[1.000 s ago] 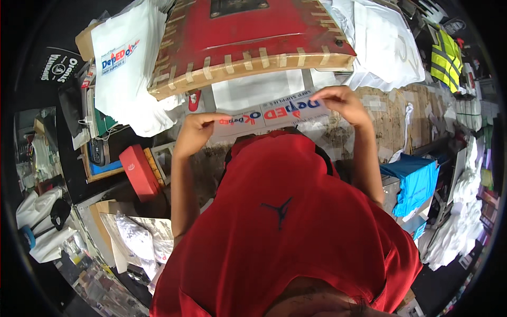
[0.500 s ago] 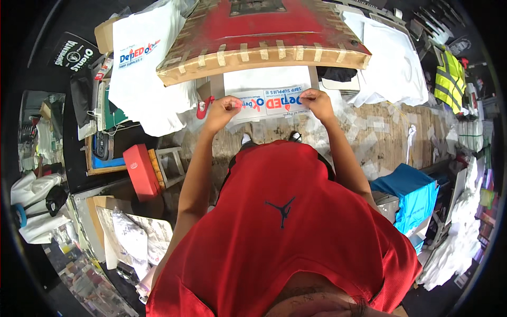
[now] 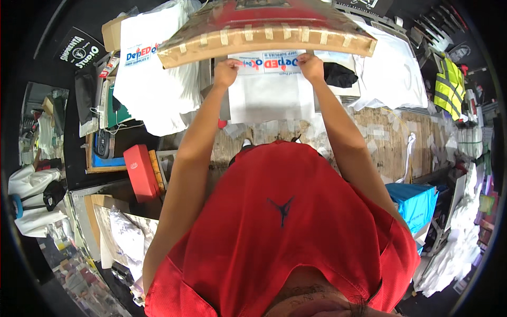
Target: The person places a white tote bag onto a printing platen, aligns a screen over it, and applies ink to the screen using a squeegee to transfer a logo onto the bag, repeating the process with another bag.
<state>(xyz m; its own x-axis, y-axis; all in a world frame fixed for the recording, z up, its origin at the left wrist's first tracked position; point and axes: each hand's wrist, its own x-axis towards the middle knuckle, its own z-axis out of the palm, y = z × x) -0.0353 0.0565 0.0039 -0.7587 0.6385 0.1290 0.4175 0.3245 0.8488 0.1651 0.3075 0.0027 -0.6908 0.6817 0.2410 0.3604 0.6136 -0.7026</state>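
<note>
My left hand [image 3: 227, 72] and my right hand [image 3: 311, 68] reach forward, each closed on a side of a white printed sheet [image 3: 269, 63], paper or cloth, I cannot tell which. Blue and red lettering runs across it between my fingers. Just beyond my hands stands the raised screen-printing frame [image 3: 270, 38], its wooden edge wrapped in tape strips; it hides the far part of the sheet. Nearer to me a plain white surface [image 3: 271, 98] extends below the lettering; whether it is the same sheet is unclear.
To the left hangs a thick stack of white printed sheets [image 3: 153, 90]. Beyond my right hand lie a black cloth [image 3: 340, 74] and more white sheets [image 3: 393, 68]. A red box [image 3: 142, 173] stands at left, blue cloth [image 3: 414, 206] at right. The wooden floor [image 3: 369, 142] has scraps on it.
Both hands have moved forward, away from my body, carrying the printed strip up to the frame's near edge. The plain white surface now shows on the near side of the lettering.
</note>
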